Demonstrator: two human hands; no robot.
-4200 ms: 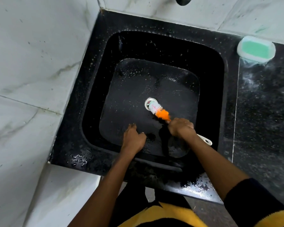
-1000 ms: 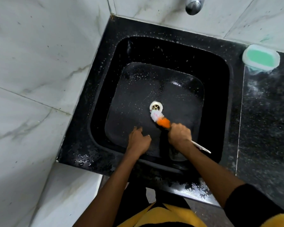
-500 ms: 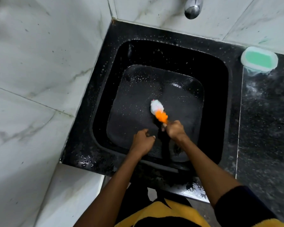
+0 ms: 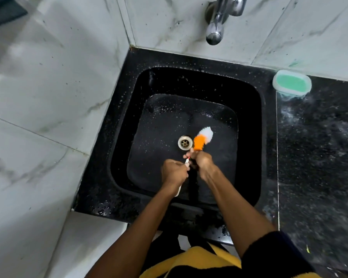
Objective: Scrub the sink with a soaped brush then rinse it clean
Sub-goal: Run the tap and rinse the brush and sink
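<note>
In the corner where the marble-look walls meet, the black sink (image 4: 247, 121) is set into the left end of a speckled black counter (image 4: 317, 157), its basin floor beaded with droplets and its steel drain (image 4: 185, 142) near the middle. A chrome tap (image 4: 216, 27) projects from the back wall above the basin's far edge, with no water seen running, and a green bar in a pale soap dish (image 4: 291, 83) sits on the counter by the sink's back right corner. The brush (image 4: 203, 137) lies low over the basin floor, its orange-and-white bristle head just right of the drain and pointing toward the far right corner, its slim pale handle running back toward the near edge. Both hands are closed on that handle: the right hand (image 4: 202, 160) grips it directly behind the bristles, and the left hand (image 4: 174, 173) holds the rear portion, whose tip shows below the wrist. Judged from its build, the brush is light, with soft, yielding bristles and a stiff, thin handle probably slick with soap; a hold close to the head best transmits pressure, while the rear hand steadies and steers. The hard, wet sink should tolerate firm scrubbing. Rinsing is not yet begun.
</note>
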